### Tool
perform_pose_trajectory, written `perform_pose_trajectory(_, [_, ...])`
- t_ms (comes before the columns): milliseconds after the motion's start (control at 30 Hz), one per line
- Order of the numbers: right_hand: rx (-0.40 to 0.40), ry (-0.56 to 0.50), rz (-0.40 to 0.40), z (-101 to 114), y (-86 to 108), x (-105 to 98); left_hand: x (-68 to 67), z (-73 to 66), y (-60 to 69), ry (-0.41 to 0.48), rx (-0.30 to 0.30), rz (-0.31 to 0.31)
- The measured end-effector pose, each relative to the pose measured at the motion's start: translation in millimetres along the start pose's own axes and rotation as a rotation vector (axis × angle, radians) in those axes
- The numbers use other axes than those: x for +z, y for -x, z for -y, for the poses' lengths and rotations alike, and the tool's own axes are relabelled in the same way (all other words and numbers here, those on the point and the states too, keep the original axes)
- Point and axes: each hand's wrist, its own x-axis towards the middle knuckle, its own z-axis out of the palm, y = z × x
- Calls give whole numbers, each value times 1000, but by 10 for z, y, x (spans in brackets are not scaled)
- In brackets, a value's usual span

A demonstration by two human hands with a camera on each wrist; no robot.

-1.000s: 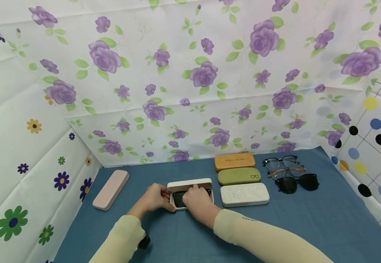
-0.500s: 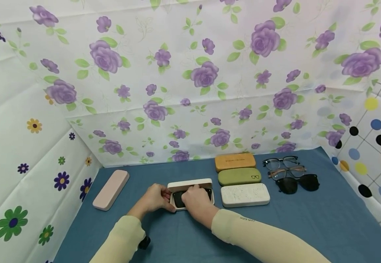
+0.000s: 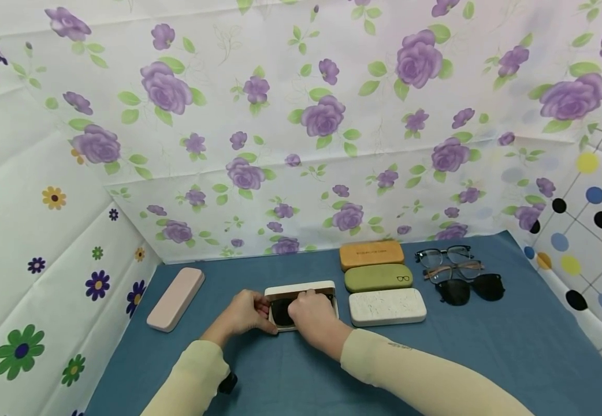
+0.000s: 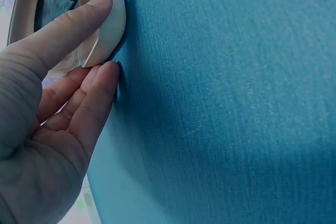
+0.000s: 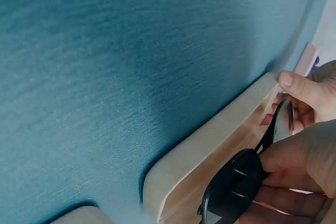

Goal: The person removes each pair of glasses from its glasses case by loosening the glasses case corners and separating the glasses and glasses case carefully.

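An opened white glasses case (image 3: 298, 287) lies mid-table, its lid raised at the back. My left hand (image 3: 247, 312) grips the case's left end; in the left wrist view the thumb lies over the rim and the fingers touch the outer side. Dark sunglasses (image 3: 281, 312) are at the case opening. My right hand (image 3: 315, 316) pinches them near the middle, covering that part in the head view. From the right wrist, a dark lens (image 5: 231, 187) shows tilted above the case interior (image 5: 202, 195), beside the right hand's fingers. How far they sit inside I cannot tell.
To the right, an orange case (image 3: 371, 255), a green case (image 3: 378, 278) and a white speckled case (image 3: 387, 308) lie in a column. Beyond them are clear glasses (image 3: 443, 257), brown-trimmed glasses (image 3: 453, 271) and other sunglasses (image 3: 469, 289). A pink case (image 3: 175, 299) lies left.
The sunglasses have tilted and risen slightly in the case, with more of the left lens showing. The right hand has shifted slightly; the left hand keeps its place.
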Motion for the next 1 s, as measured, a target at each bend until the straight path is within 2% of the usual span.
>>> perform_pose_trajectory(133, [-11, -8, -31, -39, 45, -62, -1, -6, -1, -3, 1, -3])
perform_pose_trajectory(400, [-3, 1, -164, -164, 200, -206, 9, 8, 3, -3, -4, -12])
perform_pose_trajectory(733, [27, -41, -279, -513, 411, -393, -27, -35, 38, 7, 10, -4])
perform_pose_trajectory(833, [63, -48, -282, -675, 461, -424, -17, -25, 28, 6, 9, -1])
perform_pose_trajectory(1000, [135, -78, -206, -980, 603, -474, 1, 15, 10, 11, 7, 5])
